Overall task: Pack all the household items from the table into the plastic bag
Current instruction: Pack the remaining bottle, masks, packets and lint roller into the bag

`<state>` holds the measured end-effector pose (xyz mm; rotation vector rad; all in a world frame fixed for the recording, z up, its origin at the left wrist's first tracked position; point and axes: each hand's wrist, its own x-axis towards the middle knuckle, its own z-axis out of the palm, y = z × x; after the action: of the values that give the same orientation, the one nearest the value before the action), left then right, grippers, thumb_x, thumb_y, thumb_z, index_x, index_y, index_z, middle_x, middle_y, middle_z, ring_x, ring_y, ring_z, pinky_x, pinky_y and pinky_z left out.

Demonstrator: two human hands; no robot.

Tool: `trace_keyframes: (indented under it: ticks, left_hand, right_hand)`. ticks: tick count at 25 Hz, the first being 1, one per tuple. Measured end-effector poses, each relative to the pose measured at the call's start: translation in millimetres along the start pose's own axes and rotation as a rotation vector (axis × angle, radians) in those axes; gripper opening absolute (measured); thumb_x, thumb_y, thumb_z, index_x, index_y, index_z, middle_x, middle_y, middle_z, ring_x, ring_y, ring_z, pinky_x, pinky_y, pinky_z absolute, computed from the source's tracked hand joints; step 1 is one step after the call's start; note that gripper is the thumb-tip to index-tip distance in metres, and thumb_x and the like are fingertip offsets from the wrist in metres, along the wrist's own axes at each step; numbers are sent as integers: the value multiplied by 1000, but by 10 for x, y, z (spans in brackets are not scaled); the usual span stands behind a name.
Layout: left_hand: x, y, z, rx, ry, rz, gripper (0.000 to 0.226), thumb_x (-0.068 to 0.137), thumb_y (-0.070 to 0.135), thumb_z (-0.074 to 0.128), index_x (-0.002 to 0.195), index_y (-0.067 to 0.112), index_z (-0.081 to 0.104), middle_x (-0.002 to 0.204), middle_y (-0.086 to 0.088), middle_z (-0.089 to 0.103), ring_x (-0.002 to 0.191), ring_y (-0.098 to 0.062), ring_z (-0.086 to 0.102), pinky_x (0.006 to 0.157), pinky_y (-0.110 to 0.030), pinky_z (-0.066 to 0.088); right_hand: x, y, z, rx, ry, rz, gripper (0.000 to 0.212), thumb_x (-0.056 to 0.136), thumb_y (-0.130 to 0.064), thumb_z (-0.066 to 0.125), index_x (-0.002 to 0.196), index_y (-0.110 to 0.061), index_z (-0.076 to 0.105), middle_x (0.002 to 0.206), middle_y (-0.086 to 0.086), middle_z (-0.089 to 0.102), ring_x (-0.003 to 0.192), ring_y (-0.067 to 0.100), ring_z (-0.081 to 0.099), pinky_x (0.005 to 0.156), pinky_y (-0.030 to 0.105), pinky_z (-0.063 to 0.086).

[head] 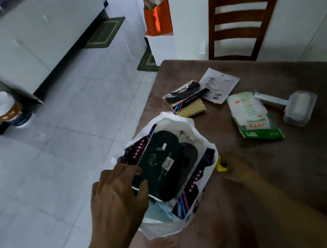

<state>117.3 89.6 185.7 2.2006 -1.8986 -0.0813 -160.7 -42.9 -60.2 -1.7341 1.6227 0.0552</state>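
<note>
Plastic bag [179, 121], white and open-mouthed, lies at the near left edge of the brown surface [293, 167] in the head view, already stuffed with dark packets printed in pink and blue. On top of them sits a black insole pack [161, 167], tilted, with a small white label on it. The left hand [116, 195] grips the near end of that pack, thumb on its lower edge and fingers spread over its left side. The right hand [238, 167] rests at the bag's right rim, next to a yellow scrap [221, 165]; it is dim and blurred, so whether its fingers pinch the rim I cannot tell. Farther back on the surface lie a striped packet with a black item on top [184, 99], a white flat pouch [219, 84], a green-and-white packet [251, 116] and a lint roller in a clear cover [297, 107]. A wooden chair [244, 16] stands beyond the surface, and an orange bag [157, 13] and a paper cup bin [6, 110] sit off on the tiled floor.
</note>
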Motion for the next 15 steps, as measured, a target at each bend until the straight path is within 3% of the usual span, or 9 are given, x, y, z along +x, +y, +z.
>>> trace_keyframes:
  ticks: [3, 5, 7, 10, 12, 14, 15]
  left_hand:
    - [-198, -39, -80, -29, -13, 132, 19, 77, 46, 70, 80, 28, 71, 79, 11, 73, 66, -15, 65, 75, -34, 44]
    - [-329, -71, -156, -16, -158, 243, 31, 73, 62, 65, 84, 33, 71, 81, 17, 72, 71, -8, 67, 81, -38, 48]
    - [-437, -187, -228, 64, -285, 335, 38, 65, 64, 70, 89, 35, 70, 79, 20, 70, 73, -6, 68, 85, -42, 51]
    - [-561, -401, -307, 39, -367, 392, 21, 65, 37, 79, 83, 33, 70, 70, 17, 66, 63, -8, 63, 73, -34, 54]
    - [-619, -477, -342, -23, -371, 422, 13, 70, 23, 73, 79, 32, 70, 71, 14, 64, 63, -11, 59, 65, -28, 50]
    - [-672, -509, -364, -89, -337, 445, 13, 74, 17, 69, 78, 29, 70, 74, 10, 63, 65, -13, 58, 64, -25, 43]
    - [-691, -522, -377, -128, -307, 454, 14, 74, 14, 70, 79, 27, 70, 74, 9, 62, 65, -14, 57, 62, -24, 41]
  right_hand:
    - [57, -52, 67, 8, 67, 6, 16, 90, -22, 64, 101, -12, 60, 115, 14, 63, 110, 33, 58, 97, 37, 43]
    - [-84, -166, -1, 248, 162, 123, 19, 80, -25, 74, 84, -17, 57, 97, 11, 66, 98, 35, 64, 88, 41, 50]
    - [-469, -387, -143, 581, 323, 183, 22, 74, -32, 79, 87, -26, 62, 89, 4, 69, 85, 29, 67, 79, 47, 55]
    - [-1242, -848, -352, 853, 518, -174, 33, 71, -51, 78, 99, -39, 66, 87, -11, 71, 78, 8, 68, 65, 31, 58]
    - [-1624, -1252, -386, 833, 349, -502, 42, 75, -53, 77, 111, -37, 64, 96, -10, 71, 84, 6, 69, 67, 24, 58]
    - [-1786, -1650, -316, 598, 147, -596, 57, 69, -60, 78, 117, -40, 55, 102, -11, 67, 91, 9, 66, 71, 27, 58]
    - [-1802, -1828, -240, 414, 125, -590, 60, 65, -60, 78, 115, -41, 51, 101, -13, 63, 92, 7, 63, 72, 28, 56]
